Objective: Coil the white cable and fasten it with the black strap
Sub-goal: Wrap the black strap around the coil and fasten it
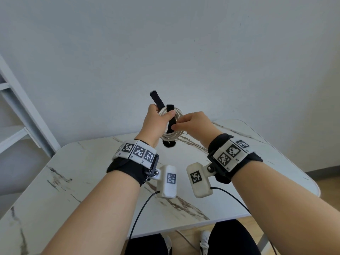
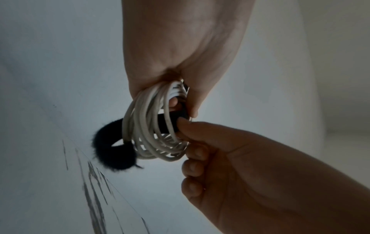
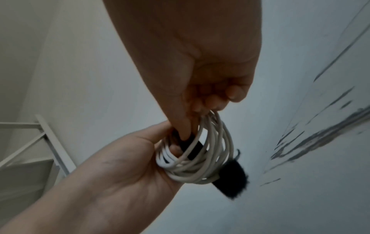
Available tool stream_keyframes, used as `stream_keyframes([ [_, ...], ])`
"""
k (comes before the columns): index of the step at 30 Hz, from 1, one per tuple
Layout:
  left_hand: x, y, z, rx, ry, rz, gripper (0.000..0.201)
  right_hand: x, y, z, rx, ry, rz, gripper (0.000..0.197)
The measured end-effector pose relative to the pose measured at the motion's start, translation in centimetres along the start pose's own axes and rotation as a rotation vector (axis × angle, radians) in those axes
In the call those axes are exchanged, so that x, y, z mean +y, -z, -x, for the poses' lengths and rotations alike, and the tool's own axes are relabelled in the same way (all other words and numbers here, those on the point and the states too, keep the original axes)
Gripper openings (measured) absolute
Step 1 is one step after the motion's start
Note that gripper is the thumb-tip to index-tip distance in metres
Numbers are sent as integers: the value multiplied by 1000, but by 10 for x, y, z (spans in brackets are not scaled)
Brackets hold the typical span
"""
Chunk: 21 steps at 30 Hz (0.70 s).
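The white cable is wound into a coil of several loops, held in the air above the far part of the table. My left hand grips the coil at its upper left side, thumb laid over the loops. A black strap runs across the coil, one end sticking up past my left fingers and a fuzzy loop hanging below. My right hand pinches the strap at the coil's middle between thumb and forefinger, its other fingers curled.
A marble-patterned white table lies under my arms, with a pale wall behind it. A white shelf frame stands at the left. Thin black wires hang from the wrist cameras. My dark-trousered legs show below the table's near edge.
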<state>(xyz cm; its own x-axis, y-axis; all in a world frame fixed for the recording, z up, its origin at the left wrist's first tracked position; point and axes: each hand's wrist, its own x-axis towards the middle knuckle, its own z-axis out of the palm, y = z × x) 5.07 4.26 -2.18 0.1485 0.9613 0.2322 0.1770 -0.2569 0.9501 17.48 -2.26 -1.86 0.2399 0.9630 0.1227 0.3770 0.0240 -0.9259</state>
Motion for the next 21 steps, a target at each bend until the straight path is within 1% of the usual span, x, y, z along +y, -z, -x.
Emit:
stream_keyframes([
  [4, -3, 4, -2, 11, -2, 23, 32, -3, 5, -1, 11, -33, -123, 8],
  [9, -2, 4, 0, 7, -10, 34, 33, -3, 9, -4, 20, -26, -222, 15],
  [13, 0, 4, 1, 3, -19, 52, 28, 0, 12, -7, 22, -27, -286, 15],
  [15, 0, 5, 1, 3, -22, 63, 27, 0, 14, -7, 17, -29, -371, 12],
  [19, -1, 10, 4, -18, -19, 88, 27, 1, 25, -10, -99, -43, -624, 8],
  [21, -1, 12, 5, -20, -12, 107, 27, 0, 30, -11, -145, -69, -755, 15],
])
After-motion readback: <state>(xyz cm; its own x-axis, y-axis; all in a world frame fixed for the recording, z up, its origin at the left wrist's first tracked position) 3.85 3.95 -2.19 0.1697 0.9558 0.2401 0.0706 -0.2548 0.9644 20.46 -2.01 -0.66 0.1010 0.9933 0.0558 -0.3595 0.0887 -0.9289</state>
